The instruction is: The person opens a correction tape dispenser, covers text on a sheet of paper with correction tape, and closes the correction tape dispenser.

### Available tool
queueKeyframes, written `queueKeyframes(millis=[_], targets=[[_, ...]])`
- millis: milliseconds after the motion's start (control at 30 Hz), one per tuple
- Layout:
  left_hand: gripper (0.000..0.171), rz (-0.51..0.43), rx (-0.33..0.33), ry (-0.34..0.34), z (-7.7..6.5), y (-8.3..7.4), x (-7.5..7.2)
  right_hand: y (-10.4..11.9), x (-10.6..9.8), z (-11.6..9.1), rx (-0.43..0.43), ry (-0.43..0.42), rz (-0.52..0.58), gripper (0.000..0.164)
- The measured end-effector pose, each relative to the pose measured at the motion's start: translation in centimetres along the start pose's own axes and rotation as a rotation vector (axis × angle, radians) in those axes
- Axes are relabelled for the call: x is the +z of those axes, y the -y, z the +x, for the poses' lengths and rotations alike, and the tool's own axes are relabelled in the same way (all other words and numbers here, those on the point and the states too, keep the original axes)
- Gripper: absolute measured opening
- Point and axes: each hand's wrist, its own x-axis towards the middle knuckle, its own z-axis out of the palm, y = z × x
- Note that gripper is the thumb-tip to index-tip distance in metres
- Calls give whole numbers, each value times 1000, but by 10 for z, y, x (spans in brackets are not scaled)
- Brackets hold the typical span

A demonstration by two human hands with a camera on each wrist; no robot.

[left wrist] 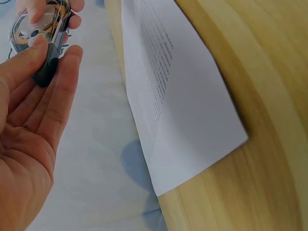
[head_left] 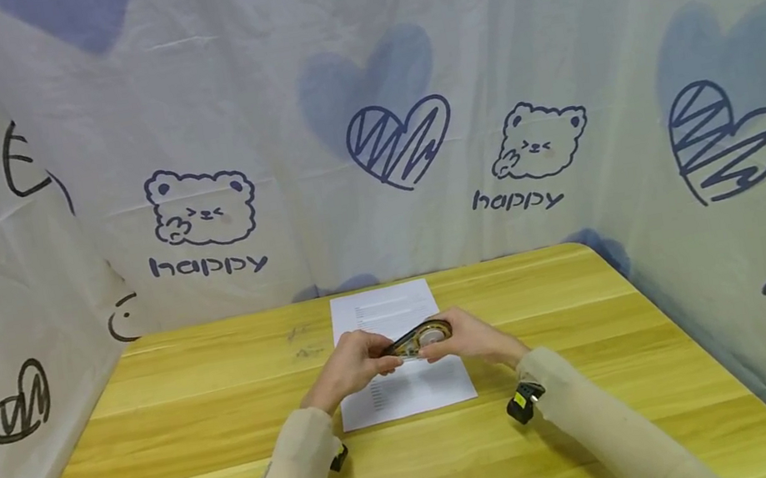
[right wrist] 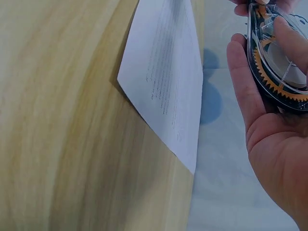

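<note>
A correction tape dispenser (head_left: pixel 416 338) with a clear case is held up over the printed sheet (head_left: pixel 407 396). Orange gear teeth and a white tape reel show through its case in the right wrist view. My left hand (head_left: pixel 358 361) pinches its narrow dark end between thumb and fingers. At the wide, rounded end, my right hand (head_left: pixel 471 336) grips it, with the thumb (right wrist: pixel 291 43) over the reel side and fingers behind. The left wrist view shows the black tip (left wrist: pixel 46 72) by the left fingers.
The sheet lies on a yellow wood-grain table (head_left: pixel 215 419), near its far edge. A white cloth (head_left: pixel 301 202) printed with hearts and bears hangs behind the table and along both sides. Small black devices (head_left: pixel 524 401) are worn at both wrists.
</note>
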Motion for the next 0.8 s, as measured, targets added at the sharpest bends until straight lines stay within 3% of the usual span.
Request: queueKeyframes(millis=[167, 367, 467, 667, 800], targets=[[18, -26, 4, 0, -1, 3, -1, 2, 2, 2, 13, -15, -3, 35], [21, -40, -37, -4, -1, 5, -5, 4, 7, 7, -31, -74, -58, 47], [23, -38, -55, -4, -1, 6, -7, 8, 9, 9, -81, -110, -192, 54], [19, -25, -66, -12, 1, 6, -8, 11, 12, 11, -225, -191, -567, 69], [18, 2, -86, -10, 2, 5, -7, 9, 13, 12, -254, -214, -740, 68]])
